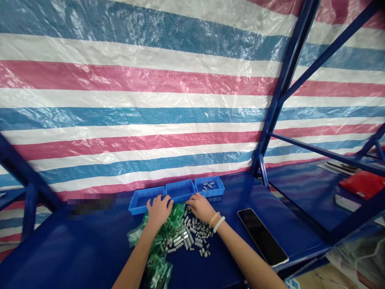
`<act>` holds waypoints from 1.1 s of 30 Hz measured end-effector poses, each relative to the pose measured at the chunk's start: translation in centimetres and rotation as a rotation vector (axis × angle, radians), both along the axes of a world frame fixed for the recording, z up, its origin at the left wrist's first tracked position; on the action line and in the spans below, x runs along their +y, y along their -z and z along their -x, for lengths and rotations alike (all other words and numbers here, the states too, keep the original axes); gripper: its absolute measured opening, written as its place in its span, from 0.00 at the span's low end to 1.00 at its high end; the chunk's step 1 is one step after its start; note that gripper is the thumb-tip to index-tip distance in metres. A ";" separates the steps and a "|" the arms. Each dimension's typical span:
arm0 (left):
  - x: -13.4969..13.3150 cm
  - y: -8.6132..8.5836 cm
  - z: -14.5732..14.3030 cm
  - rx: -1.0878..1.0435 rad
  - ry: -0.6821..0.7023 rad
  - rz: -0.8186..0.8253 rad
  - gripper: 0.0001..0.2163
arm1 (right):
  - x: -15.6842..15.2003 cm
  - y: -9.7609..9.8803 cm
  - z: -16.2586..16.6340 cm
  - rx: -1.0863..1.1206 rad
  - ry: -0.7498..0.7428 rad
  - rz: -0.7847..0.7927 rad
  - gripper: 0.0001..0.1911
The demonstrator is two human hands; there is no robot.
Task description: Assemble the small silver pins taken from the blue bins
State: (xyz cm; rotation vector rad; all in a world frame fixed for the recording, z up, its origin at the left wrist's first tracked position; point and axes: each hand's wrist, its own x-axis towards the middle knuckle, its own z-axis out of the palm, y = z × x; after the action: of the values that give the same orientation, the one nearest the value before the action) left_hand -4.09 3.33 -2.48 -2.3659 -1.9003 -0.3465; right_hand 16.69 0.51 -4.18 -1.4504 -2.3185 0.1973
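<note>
My left hand (159,210) lies palm down on a heap of small green-packaged parts (156,245), fingers curled near the front edge of the left blue tray (141,202). My right hand (201,206), with bead bracelets at the wrist, rests on a pile of small grey metal cylinders (189,239), fingers bent and pressed together close to the middle blue tray (179,189). What the fingers hold, if anything, is hidden. The right blue tray (215,192) contains several grey cylinders.
A dark phone (262,237) lies face up on the blue table (75,249) to the right of my right arm. Blue steel frame posts (272,108) rise at the right. A striped tarp (135,88) hangs behind. A red item (362,184) lies on the neighbouring table.
</note>
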 end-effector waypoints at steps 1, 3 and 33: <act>0.0 0.1 0.1 -0.002 0.011 0.005 0.14 | 0.1 0.0 0.2 -0.017 -0.025 0.007 0.11; 0.0 0.2 0.4 -0.006 0.028 0.013 0.15 | -0.1 0.0 0.6 -0.048 -0.072 0.021 0.08; -9.2 -0.4 -2.4 -0.923 0.253 0.012 0.13 | -4.4 -0.4 -0.1 0.789 -0.019 0.060 0.08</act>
State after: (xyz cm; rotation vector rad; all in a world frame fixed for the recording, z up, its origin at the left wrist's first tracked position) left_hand -1.65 -5.91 -2.03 -2.6968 -1.8067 -1.6876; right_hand 16.83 -3.89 -3.75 -1.0941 -1.6820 0.7068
